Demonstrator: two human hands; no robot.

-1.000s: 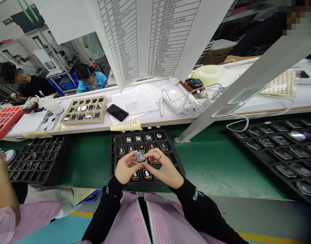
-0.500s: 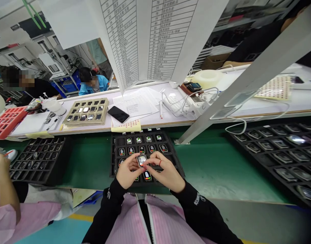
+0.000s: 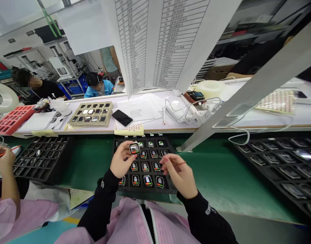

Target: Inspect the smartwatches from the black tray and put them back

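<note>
Free room is left on the green bench mat between the right hand and the far-right black tray. Rearward reach is obstructed by the grey diagonal strut, whose foot appears to stand at the mat's rear edge, and by the hanging paper chart above the bench.

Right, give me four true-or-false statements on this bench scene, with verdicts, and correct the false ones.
The left hand holds a smartwatch: true.
The right hand grips that watch too: false, it is apart from the watch, above the tray's right side.
The tray under the hands is red: false, it is black; a red tray sits at the far left of the bench.
A black phone lies on the bench: true.
</note>
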